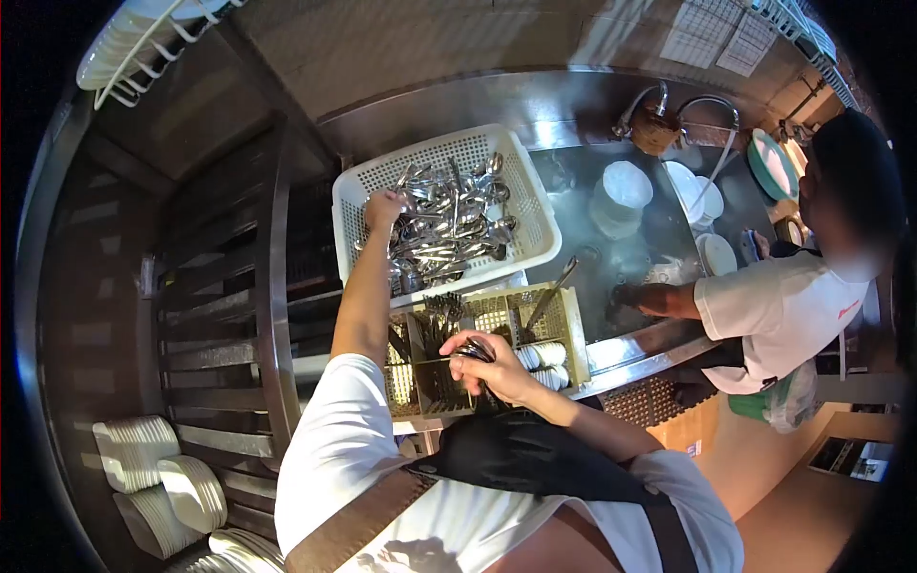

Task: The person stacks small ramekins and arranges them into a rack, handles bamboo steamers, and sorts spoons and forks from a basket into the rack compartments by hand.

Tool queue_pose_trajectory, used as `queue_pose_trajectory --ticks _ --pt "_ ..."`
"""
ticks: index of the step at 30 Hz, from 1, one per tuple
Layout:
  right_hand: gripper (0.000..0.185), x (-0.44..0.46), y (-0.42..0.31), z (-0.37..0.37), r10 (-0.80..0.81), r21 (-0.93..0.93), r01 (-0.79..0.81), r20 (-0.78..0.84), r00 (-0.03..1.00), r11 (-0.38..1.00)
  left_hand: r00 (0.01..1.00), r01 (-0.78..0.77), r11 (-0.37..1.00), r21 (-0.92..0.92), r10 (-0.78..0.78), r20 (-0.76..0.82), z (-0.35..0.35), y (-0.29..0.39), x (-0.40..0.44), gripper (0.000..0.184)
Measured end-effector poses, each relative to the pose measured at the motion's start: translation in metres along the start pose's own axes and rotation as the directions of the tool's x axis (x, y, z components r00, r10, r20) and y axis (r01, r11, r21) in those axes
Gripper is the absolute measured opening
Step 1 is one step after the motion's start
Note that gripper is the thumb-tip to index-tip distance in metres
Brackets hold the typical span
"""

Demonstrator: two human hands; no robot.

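Observation:
My left hand (384, 208) reaches into a white perforated basket (541, 205), its fingers closed at a spoon near the left wall; the fingertips are partly hidden. Loose metal spoons (457, 218) lie heaped in that basket, pointing every way. Close to my body, my right hand (492, 368) is wrapped around a bunch of spoons (473, 352), their bowls showing above the fingers. It is over a yellowish divided cutlery rack (577, 334). Forks (441, 315) stand in one compartment of the rack, and a long-handled utensil (552, 298) leans in another. White cups or small bowls (543, 359) lie at its right.
A water-filled sink (573, 248) lies to the right, with a stack of white dishes (623, 196). A co-worker (764, 296) has an arm in it. Faucets (659, 119) stand behind. At lower left, stacked white plates (138, 454) rest near a slatted metal rack (215, 372).

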State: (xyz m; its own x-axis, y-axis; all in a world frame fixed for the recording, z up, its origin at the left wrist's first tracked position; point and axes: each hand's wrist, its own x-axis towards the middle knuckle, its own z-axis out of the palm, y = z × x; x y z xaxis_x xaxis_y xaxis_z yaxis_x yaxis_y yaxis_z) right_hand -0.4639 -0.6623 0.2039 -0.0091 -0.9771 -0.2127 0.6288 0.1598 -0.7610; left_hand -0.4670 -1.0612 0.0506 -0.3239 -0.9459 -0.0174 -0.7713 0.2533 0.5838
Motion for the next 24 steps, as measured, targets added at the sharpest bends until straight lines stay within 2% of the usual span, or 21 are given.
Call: queue_pose_trajectory --ticks 2,3,4,5,6,7,8,9,10,11,12,13,14,16,18,19,20,21,22,23,24 --pt "0.017 0.001 0.02 0.004 -0.113 -0.03 0.111 -0.087 0.99 0.993 0.981 -0.173 0.974 -0.149 0.157 -0.118 0.003 -0.01 0.014 0.023" --pt "0.017 0.0 0.028 0.001 -0.059 -0.074 0.05 -0.134 0.989 0.996 0.951 -0.251 0.964 -0.091 0.228 -0.211 -0.006 -0.005 0.014 0.019" --pt "0.017 0.0 0.028 -0.001 -0.061 -0.076 0.052 -0.13 0.99 0.996 0.894 -0.349 0.923 -0.162 0.276 -0.353 -0.022 0.008 0.007 0.016" --pt "0.02 0.0 0.025 -0.005 0.022 -0.008 -0.024 -0.131 0.991 1.0 0.818 -0.448 0.868 -0.214 0.301 -0.49 -0.041 0.022 -0.001 0.014" --pt "0.022 0.002 0.022 -0.008 0.107 0.059 -0.1 -0.126 0.986 0.993 0.786 -0.524 0.793 -0.309 0.311 -0.535 -0.061 0.034 -0.001 0.012" --pt "0.026 0.005 0.015 -0.008 0.069 0.057 -0.06 -0.163 0.984 0.997 0.752 -0.595 0.7 -0.394 0.313 -0.58 -0.081 0.049 -0.002 0.009" --pt "0.031 0.011 0.009 -0.007 0.007 0.03 0.001 -0.285 0.959 1.0 0.75 -0.633 0.646 -0.426 0.375 -0.545 -0.106 0.069 -0.013 0.006" --pt "0.034 0.017 -0.001 -0.005 -0.041 -0.002 0.045 -0.453 0.891 0.999 0.742 -0.663 0.591 -0.46 0.436 -0.51 -0.131 0.09 -0.029 0.005" --pt "0.039 0.028 -0.007 -0.025 -0.142 -0.166 0.08 -0.405 0.903 0.983 0.74 -0.664 0.592 -0.456 0.436 -0.512 -0.153 0.112 -0.051 0.005" --pt "0.039 0.037 -0.025 -0.028 -0.302 -0.096 0.287 -0.353 0.886 0.953 0.732 -0.68 0.562 -0.471 0.565 -0.382 -0.172 0.136 -0.078 0.003" --pt "0.036 0.042 -0.047 -0.029 -0.403 -0.103 0.396 -0.4 0.823 0.912 0.695 -0.691 0.533 -0.489 0.677 -0.243 -0.181 0.155 -0.103 0.004" --pt "0.028 0.046 -0.069 -0.027 -0.461 -0.112 0.462 -0.438 0.772 0.88 0.693 -0.652 0.526 -0.546 0.705 -0.148 -0.18 0.168 -0.123 0.006" --pt "0.033 0.05 -0.083 -0.035 -0.486 -0.137 0.474 -0.411 0.772 0.87 0.681 -0.606 0.522 -0.6 0.73 -0.053 -0.176 0.18 -0.142 0.008" --pt "0.027 0.047 -0.102 -0.038 -0.494 -0.023 0.508 -0.275 0.825 0.861 0.606 -0.555 0.54 -0.633 0.783 0.137 -0.164 0.199 -0.178 0.008" --pt "0.025 0.038 -0.1 -0.046 -0.381 0.048 0.402 -0.23 0.895 0.914 0.526 -0.303 0.462 -0.834 0.81 0.258 -0.131 0.204 -0.175 0.011" --pt "0.024 0.03 -0.094 -0.042 -0.314 0.115 0.36 -0.297 0.902 0.926 0.571 -0.21 0.494 -0.844 0.763 0.304 -0.115 0.205 -0.165 0.021" --pt "0.025 0.023 -0.087 -0.045 -0.233 0.188 0.301 -0.314 0.92 0.935 0.561 -0.212 0.491 -0.845 0.769 0.306 -0.091 0.2 -0.145 0.021" --pt "0.024 0.015 -0.08 -0.045 -0.215 0.189 0.282 -0.313 0.925 0.941 0.676 -0.361 0.701 -0.615 0.651 0.345 -0.06 0.189 -0.119 0.027" --pt "0.022 0.006 -0.072 -0.044 -0.196 0.191 0.264 -0.313 0.929 0.946 0.786 -0.438 0.844 -0.311 0.527 0.324 -0.031 0.173 -0.101 0.034" --pt "0.023 0.0 -0.059 -0.046 -0.134 0.233 0.214 -0.315 0.939 0.949 0.802 -0.505 0.86 -0.065 0.496 0.333 -0.003 0.153 -0.09 0.036" --pt "0.023 -0.005 -0.045 -0.047 -0.073 0.276 0.165 -0.316 0.946 0.947 0.819 -0.543 0.82 0.183 0.468 0.332 0.017 0.138 -0.083 0.038"
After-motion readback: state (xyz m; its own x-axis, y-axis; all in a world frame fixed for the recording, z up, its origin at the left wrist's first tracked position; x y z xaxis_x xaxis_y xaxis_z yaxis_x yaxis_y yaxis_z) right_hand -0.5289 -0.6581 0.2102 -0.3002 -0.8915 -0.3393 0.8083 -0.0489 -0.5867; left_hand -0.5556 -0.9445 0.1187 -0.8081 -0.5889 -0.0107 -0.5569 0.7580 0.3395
